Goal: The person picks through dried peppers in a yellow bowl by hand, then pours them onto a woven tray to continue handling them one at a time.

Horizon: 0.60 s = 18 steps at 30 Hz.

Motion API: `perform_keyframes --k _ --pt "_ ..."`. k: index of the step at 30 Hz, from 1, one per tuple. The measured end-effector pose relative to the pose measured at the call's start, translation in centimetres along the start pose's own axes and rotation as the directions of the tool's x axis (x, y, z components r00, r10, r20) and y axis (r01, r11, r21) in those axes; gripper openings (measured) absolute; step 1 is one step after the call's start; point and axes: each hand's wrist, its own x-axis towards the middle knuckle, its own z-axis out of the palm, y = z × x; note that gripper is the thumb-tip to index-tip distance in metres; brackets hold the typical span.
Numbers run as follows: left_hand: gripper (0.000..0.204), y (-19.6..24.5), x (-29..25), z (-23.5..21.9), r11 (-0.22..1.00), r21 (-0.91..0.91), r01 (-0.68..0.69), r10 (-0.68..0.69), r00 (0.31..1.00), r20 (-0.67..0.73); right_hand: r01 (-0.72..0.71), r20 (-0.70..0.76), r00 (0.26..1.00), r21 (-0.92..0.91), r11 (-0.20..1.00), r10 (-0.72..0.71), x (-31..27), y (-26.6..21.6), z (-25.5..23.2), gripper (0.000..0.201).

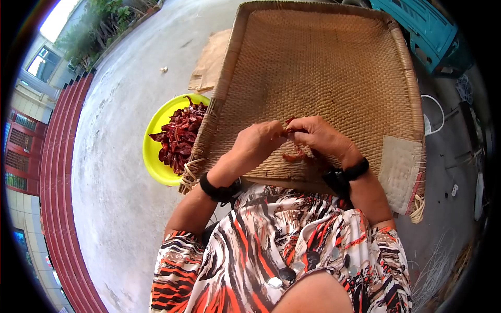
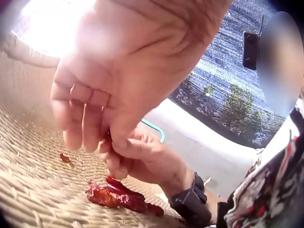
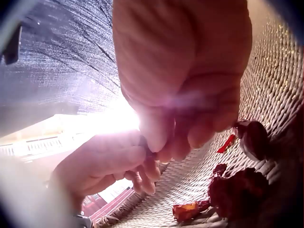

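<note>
My left hand (image 1: 257, 141) and right hand (image 1: 324, 136) meet over the near part of a woven tray (image 1: 318, 57). Between their fingertips they pinch a dried red chili (image 1: 288, 124), mostly hidden by the fingers. Thumb and forefinger of the left hand (image 2: 128, 90) press together, its other fingers hanging loosely bent. Facing it, the right hand (image 3: 185, 80) has its thumb and fingertips on the same spot. Pieces of dried chili (image 2: 123, 195) lie on the weave right below, and a darker, wrinkled chili (image 3: 237, 192) shows beneath the right hand.
Left of the woven tray, a yellow basin (image 1: 152, 151) holds a heap of dried red chilies (image 1: 180, 135). A flat cardboard piece (image 1: 211, 60) lies beyond it on the concrete floor. Red steps (image 1: 62, 172) run along the left; a teal vehicle (image 1: 425, 31) stands at the far right.
</note>
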Motion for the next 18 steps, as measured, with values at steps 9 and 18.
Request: perform_keyframes --k 9,18 --pt "0.016 -0.1 -0.9 -0.6 0.759 -0.651 0.03 0.001 0.999 0.047 0.121 0.038 0.992 0.061 0.991 -0.124 0.5 0.6 -0.3 0.015" --pt "0.017 -2.7 -3.7 -5.7 0.945 -0.033 0.327 -0.316 0.877 -0.361 0.19 0.119 0.982 -0.555 0.81 -0.149 -0.3 -0.5 0.3 0.023"
